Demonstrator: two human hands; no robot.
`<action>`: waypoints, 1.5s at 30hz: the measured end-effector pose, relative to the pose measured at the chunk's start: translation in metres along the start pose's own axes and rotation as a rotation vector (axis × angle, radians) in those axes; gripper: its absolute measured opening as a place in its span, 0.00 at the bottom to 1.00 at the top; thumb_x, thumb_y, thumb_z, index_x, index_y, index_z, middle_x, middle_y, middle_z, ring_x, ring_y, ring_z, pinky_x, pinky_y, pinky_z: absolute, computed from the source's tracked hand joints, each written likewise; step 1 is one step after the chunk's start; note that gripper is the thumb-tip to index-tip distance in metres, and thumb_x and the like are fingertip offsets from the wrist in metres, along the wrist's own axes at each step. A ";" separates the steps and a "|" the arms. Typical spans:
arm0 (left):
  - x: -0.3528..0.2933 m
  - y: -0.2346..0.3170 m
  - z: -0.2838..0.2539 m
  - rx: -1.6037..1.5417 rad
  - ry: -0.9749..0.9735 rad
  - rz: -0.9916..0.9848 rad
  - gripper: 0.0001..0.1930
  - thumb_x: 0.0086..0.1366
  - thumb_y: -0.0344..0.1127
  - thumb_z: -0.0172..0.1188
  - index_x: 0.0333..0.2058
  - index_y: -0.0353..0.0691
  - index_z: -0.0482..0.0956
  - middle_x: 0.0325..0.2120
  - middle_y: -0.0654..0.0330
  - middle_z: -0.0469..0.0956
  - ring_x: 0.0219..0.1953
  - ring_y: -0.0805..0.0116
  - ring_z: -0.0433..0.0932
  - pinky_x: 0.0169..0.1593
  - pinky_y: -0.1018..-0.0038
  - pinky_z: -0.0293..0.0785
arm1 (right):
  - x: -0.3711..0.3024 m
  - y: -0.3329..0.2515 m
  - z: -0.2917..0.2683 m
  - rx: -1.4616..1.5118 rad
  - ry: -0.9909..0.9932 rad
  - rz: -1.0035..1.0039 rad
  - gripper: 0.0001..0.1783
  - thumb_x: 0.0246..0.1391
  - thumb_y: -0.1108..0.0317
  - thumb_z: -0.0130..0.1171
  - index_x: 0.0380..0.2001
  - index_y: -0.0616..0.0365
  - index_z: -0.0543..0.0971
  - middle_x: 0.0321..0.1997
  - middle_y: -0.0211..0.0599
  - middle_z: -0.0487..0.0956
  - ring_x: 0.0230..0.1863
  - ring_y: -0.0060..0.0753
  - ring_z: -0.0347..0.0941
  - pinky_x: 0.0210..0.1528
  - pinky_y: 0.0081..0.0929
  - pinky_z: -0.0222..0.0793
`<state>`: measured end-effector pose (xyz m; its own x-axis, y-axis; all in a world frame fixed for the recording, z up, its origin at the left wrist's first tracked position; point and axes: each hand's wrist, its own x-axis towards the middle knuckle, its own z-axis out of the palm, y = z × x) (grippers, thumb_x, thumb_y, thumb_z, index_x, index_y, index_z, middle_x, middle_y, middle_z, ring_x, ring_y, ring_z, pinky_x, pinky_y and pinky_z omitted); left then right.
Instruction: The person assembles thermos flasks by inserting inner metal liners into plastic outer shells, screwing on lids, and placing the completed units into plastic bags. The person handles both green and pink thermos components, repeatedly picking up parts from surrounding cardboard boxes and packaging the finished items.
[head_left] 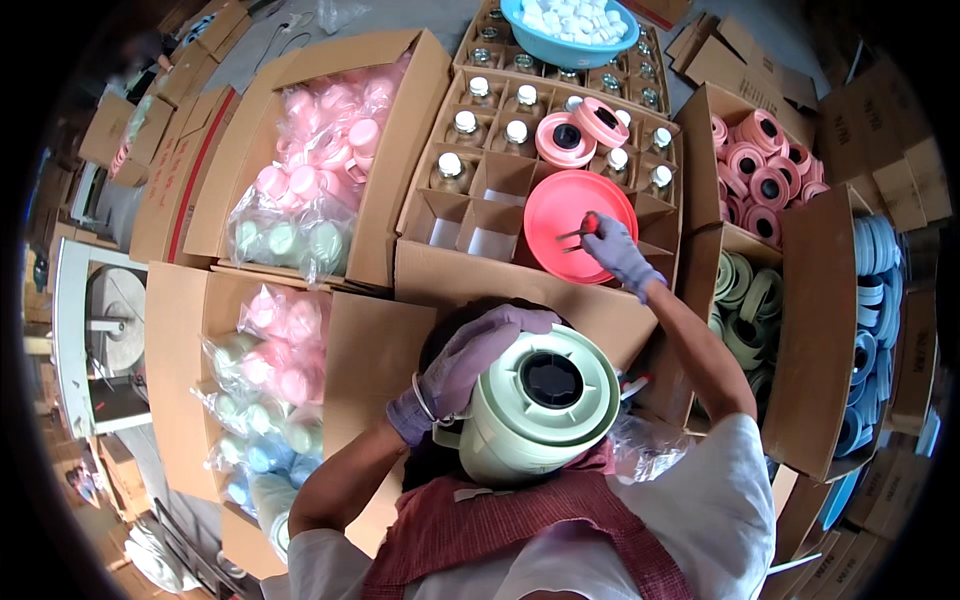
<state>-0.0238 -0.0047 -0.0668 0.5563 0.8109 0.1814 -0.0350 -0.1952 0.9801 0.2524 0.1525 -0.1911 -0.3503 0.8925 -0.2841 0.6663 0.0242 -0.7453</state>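
Note:
My left hand (480,360), in a purple-grey glove, wraps over the upper left side of a light green jug (520,455). The jug leans against my body, a handle at its left. Its round end faces up with a black disc (551,380) in the middle. My right hand (615,250), gloved too, is closed on a small red-handled tool (590,222) with thin dark tips; its exact kind is unclear. That hand is over a pinkish-red round dish (560,200), which rests on a divided carton (470,262).
Bottles with white caps (515,132) fill many carton cells, beside pink rings (565,140). A blue basin (570,45) of white pieces stands behind. Bagged pink jugs (330,130) are in a box at left. Boxes of pink rings (768,187), green rings (735,280) and blue rings (865,350) line the right.

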 end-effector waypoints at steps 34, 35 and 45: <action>-0.092 0.077 0.068 0.132 -0.029 -0.405 0.29 0.69 0.35 0.50 0.63 0.26 0.54 0.19 0.54 0.76 0.20 0.61 0.77 0.28 0.72 0.76 | -0.197 -0.127 -0.031 0.318 -0.104 0.108 0.25 0.60 0.47 0.57 0.42 0.61 0.72 0.23 0.32 0.76 0.21 0.25 0.75 0.21 0.23 0.68; -0.084 0.075 0.051 0.408 -0.002 -0.061 0.25 0.68 0.35 0.52 0.61 0.33 0.61 0.17 0.55 0.75 0.18 0.60 0.77 0.25 0.69 0.75 | -0.189 -0.137 -0.044 0.445 -0.201 0.161 0.25 0.60 0.46 0.57 0.43 0.59 0.72 0.23 0.26 0.75 0.20 0.17 0.72 0.19 0.17 0.67; -0.065 0.057 -0.003 1.218 -0.964 0.404 0.08 0.60 0.40 0.54 0.27 0.45 0.76 0.12 0.65 0.73 0.15 0.64 0.73 0.22 0.65 0.69 | 0.005 0.102 0.001 -0.218 0.423 -0.176 0.14 0.50 0.65 0.63 0.37 0.58 0.73 0.29 0.49 0.78 0.33 0.54 0.77 0.35 0.44 0.72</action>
<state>-0.0645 -0.0666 -0.0221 0.9825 0.0583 -0.1772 0.0859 -0.9845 0.1529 0.3179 0.1587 -0.2691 -0.2023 0.9697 0.1368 0.7588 0.2435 -0.6041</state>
